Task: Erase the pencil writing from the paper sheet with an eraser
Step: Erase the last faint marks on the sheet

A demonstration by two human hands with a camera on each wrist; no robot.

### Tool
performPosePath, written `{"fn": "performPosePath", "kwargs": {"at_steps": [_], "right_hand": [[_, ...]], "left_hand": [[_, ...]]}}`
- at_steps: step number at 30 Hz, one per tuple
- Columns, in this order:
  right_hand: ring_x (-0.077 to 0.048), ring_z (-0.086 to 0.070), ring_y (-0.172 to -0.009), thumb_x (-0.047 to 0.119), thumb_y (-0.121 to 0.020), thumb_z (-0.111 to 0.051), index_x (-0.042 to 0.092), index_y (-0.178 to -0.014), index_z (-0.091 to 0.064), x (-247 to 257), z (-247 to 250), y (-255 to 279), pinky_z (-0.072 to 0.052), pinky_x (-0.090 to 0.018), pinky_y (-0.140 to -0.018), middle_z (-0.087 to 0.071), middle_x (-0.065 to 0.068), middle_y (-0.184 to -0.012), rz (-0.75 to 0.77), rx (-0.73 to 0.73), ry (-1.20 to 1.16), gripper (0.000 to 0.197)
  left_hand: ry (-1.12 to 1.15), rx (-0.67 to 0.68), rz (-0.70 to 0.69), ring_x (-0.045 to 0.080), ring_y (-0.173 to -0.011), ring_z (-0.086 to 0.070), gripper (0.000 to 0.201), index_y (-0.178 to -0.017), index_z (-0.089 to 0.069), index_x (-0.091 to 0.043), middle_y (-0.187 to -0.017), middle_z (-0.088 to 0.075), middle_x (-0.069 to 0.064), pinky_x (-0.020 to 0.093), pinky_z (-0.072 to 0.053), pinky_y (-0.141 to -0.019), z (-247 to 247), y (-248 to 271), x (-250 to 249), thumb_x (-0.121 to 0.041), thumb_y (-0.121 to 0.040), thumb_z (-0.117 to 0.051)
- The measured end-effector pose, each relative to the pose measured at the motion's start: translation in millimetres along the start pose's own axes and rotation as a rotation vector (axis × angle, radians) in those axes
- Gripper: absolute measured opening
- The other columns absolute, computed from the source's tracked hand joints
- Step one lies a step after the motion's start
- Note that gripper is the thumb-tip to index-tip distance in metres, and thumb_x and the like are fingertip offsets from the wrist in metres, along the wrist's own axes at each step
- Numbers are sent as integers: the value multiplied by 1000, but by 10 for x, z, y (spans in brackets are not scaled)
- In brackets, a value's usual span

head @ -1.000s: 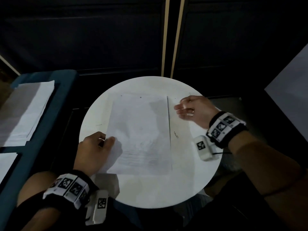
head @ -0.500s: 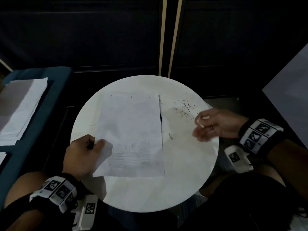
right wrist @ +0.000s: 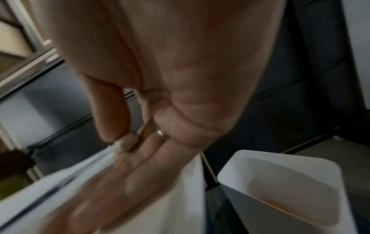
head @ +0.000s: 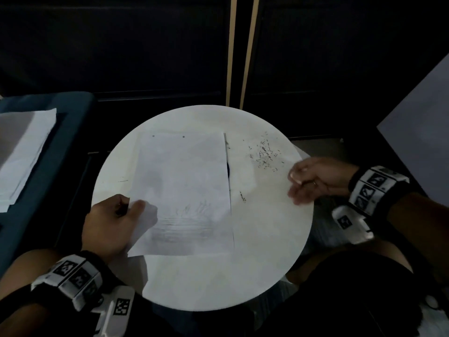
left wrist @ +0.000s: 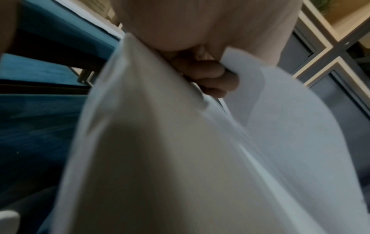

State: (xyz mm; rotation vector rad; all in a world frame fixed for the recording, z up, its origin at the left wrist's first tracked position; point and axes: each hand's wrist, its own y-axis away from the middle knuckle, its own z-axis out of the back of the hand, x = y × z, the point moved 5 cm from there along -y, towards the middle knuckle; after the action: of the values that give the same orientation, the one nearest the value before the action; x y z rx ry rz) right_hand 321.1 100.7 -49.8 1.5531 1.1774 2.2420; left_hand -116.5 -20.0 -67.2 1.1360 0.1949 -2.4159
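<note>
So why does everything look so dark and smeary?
Head view: dim room, only the round table and paper sheet look bright; the right hand is a bit smeared. Left wrist view: paper blurred. Right wrist view: fingers streaky from blur.

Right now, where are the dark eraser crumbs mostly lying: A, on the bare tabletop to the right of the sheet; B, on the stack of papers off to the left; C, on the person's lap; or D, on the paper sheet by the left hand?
A: the eraser crumbs are scattered on the round white table right of the paper sheet, just beyond the right hand.
</note>
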Motion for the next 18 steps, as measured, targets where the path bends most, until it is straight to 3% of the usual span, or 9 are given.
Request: {"fn": "performPosePath", "kwargs": {"at_steps": [3,5,7,11,14,16,18], "right_hand": [[-36,-74,-93,8,-105,-53,5,-97,-60,270,77,-160,-63,-44,-81,-74,-25,-110,174,-128,-185,11],[-36,-73,-91,8,-103,-54,4,-96,-61,353,135,-119,-61,-42,-76,-74,-27,-107,205,-109,-213,11],[-39,-72,-83,6,-103,-52,2,-97,-59,296,103,-34,-61,-41,-68,-71,-34,-102,128,2,-121,10],[-41,-74,-86,4,-105,-48,3,-99,-56,119,-308,-66,-63,-40,-71,-72,-34,-106,-63,253,108,10],[-40,-75,-91,4,-105,-50,4,-103,-58,346,-326,-302,-64,-43,-75,-73,-29,-110,101,57,-131,8],[-38,-74,-95,5,-103,-54,4,-102,-59,459,-153,-312,-63,-43,-79,-74,-27,-111,208,-74,-285,6],[-38,-73,-90,8,-98,-57,4,-97,-60,396,-7,-220,-61,-45,-80,-74,-28,-105,208,-56,-272,5]], "left_hand": [[41,12,7,23,-76,-69,37,-69,-68,-14,-63,-69,-3,39,-50,-72,-5,-27,40,-50,-78,-71],[45,14,19,21,-77,-69,36,-69,-69,-15,-64,-69,-9,38,-49,-72,-12,-47,69,-50,-77,-72],[43,3,23,20,-76,-69,36,-69,-70,-17,-64,-70,-8,40,-52,-75,-28,-67,87,-53,-74,-68],[29,6,17,23,-75,-68,33,-69,-69,-16,-64,-69,-3,39,-49,-71,-59,-88,72,-45,-83,-77],[48,11,27,22,-73,-68,38,-70,-69,-15,-63,-69,-3,39,-51,-72,-56,-93,94,-52,-76,-73],[49,10,33,26,-75,-69,33,-68,-69,-15,-64,-69,-1,41,-52,-74,-51,-104,112,-41,-85,-80],[46,5,36,29,-77,-70,30,-68,-69,-15,-65,-70,1,43,-53,-76,-49,-119,126,-33,-90,-80]]}}
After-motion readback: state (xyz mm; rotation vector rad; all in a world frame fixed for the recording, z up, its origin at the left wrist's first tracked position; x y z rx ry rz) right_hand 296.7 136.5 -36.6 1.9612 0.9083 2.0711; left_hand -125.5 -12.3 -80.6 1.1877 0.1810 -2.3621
